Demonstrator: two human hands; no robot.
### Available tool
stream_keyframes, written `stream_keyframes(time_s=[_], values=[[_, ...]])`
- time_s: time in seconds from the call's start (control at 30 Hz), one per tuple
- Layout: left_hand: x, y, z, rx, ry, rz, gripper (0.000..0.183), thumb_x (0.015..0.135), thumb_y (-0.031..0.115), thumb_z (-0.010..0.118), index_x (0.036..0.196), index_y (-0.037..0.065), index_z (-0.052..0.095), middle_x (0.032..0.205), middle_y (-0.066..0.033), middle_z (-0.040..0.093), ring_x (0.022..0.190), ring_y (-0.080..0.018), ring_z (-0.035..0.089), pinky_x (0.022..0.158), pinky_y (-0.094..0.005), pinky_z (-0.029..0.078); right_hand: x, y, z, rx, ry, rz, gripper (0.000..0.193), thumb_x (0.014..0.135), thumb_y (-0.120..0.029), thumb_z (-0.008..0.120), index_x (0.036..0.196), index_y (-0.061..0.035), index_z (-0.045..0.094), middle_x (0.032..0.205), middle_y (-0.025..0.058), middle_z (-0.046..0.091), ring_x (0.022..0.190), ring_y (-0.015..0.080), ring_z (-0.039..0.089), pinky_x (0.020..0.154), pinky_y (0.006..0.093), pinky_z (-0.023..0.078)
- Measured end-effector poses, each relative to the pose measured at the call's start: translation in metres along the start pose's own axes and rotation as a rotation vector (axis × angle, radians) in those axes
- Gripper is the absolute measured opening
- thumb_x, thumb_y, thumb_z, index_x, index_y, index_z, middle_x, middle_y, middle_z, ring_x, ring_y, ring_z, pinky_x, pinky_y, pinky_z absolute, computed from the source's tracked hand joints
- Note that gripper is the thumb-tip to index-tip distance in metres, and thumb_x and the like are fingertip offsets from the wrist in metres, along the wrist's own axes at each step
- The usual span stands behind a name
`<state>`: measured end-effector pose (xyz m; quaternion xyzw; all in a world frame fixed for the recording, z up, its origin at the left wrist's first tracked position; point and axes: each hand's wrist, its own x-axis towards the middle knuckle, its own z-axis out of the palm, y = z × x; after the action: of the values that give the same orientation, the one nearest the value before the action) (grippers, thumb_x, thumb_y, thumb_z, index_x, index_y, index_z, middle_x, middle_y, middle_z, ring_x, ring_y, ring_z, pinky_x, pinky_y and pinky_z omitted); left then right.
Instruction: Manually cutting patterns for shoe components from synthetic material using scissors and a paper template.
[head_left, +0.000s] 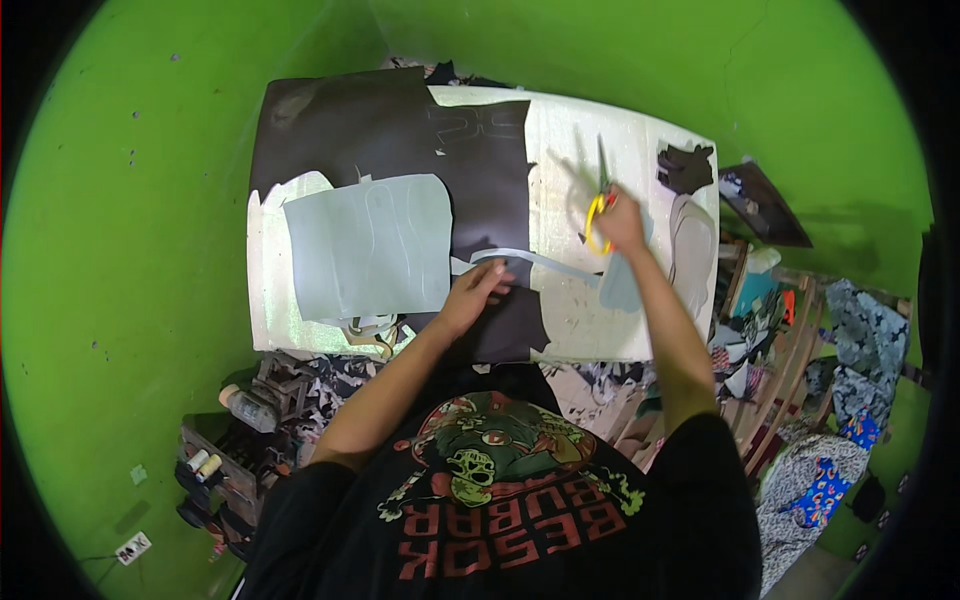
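In my right hand [622, 222] is a pair of scissors [598, 226] with yellow and orange handles, its blades pointing away from me over the white tabletop. Beneath that hand and wrist lies a pale grey cut piece [619, 287] with a rounded end. My left hand [476, 294] rests over the dark sheet [497, 180], fingers partly spread. Right at its fingertips a narrow pale strip [535, 257] curves across toward the grey piece; a firm hold on it does not show. Left of this hand lies a large grey sheet [368, 245] with curved outlines drawn on it.
Stacked pale sole-shaped pieces [692, 255] lie by the table's right edge, below a dark scrap [685, 168]. Offcuts [375, 335] stick out under the grey sheet. A wooden bench [790, 360] with fabric stands at right; scraps litter the floor. Green walls [150, 250] surround the table.
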<state>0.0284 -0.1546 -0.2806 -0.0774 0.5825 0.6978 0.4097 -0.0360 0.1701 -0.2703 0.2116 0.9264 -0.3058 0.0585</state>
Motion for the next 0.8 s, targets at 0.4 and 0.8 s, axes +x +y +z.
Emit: stream_keyframes(time_s=[0.4, 0.8], values=[[0.058, 0.021, 0.048, -0.091, -0.150, -0.077, 0.038, 0.109, 0.034, 0.034, 0.118, 0.007, 0.059, 0.086, -0.0056, 0.061, 0.068, -0.0183, 0.061, 0.064, -0.0371, 0.054, -0.174, -0.066, 0.045, 0.511, -0.070, 0.033, 0.033, 0.072, -0.005, 0.079, 0.097, -0.0051, 0.058, 0.085, 0.0083, 0.067, 0.076, 0.0201, 0.065, 0.070, 0.0332, 0.052], [0.033, 0.058, 0.034, 0.424, -0.758, -0.482, 0.017, 0.091, 0.025, 0.055, 0.090, 0.008, 0.054, 0.067, -0.0032, 0.053, 0.042, -0.0143, 0.052, 0.038, -0.0326, 0.046, -0.185, -0.034, 0.056, 1.055, -0.136, 0.197, 0.031, 0.075, 0.009, 0.073, 0.096, -0.0049, 0.055, 0.094, 0.0060, 0.067, 0.077, 0.0135, 0.062, 0.068, 0.0274, 0.052]])
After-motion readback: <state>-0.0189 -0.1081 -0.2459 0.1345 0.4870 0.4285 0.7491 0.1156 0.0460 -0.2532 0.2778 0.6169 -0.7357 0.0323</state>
